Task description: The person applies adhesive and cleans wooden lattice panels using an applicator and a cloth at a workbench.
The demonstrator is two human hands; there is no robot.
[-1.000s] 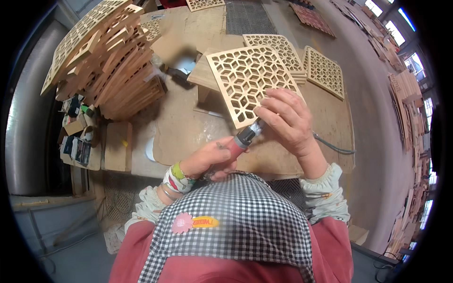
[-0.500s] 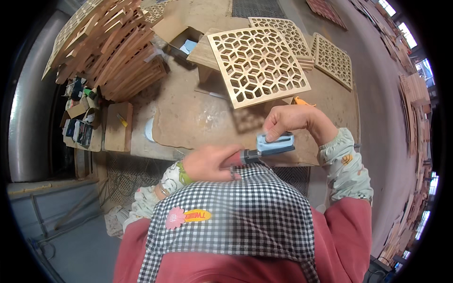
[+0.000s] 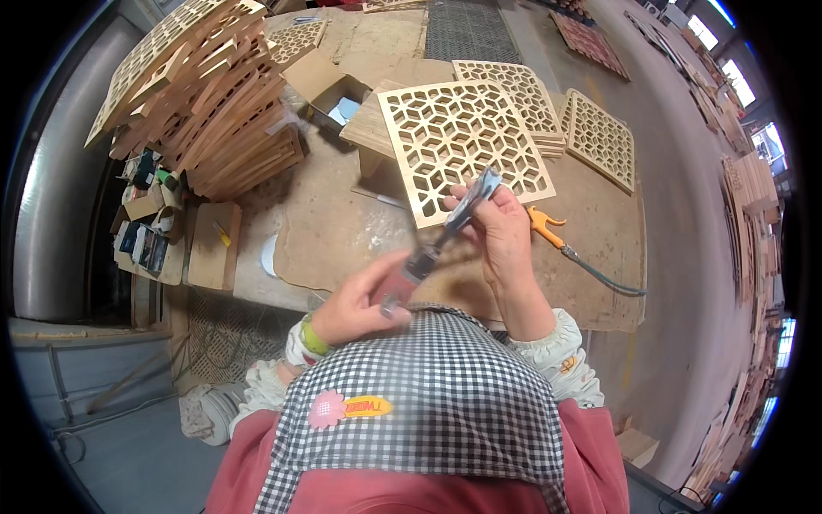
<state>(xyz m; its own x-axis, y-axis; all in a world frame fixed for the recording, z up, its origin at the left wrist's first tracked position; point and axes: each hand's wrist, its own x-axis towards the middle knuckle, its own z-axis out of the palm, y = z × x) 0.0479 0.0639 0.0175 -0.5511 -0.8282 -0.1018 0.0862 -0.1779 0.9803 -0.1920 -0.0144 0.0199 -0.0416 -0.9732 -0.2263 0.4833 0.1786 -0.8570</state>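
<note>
Pale wood is making up the lattice panel [image 3: 454,137], which is lying on a low wooden stand [image 3: 370,122] on the table [image 3: 342,223]. The left hand [image 3: 349,304] is curling its fingers around the handle of a red and black tool [image 3: 419,262]. The right hand [image 3: 507,240] is pinching the tool's blue pad [image 3: 485,185] between its thumb and bent fingers. The tool is tilting up and away from the checked apron [image 3: 428,385]. The pad and right hand are hiding a bit of the panel's near edge, and I cannot tell if they are touching it.

Just right of that hand, an orange air gun [image 3: 541,224] is lying with its hose [image 3: 599,278] running off to the right. Behind the panel, more lattice boards [image 3: 514,90] are sitting in a stack, and the panel is covering part of them. Another lattice board [image 3: 599,141] is resting farther right.

On the left, an open cardboard box [image 3: 312,77] is holding blue sheets [image 3: 345,110]. A big wooden pile [image 3: 201,111] is filling the far left side. Nearer, a small yellow tool [image 3: 223,234] is lying on a brown block [image 3: 208,257], and a pale disc [image 3: 268,257] is peeking out beside it.
</note>
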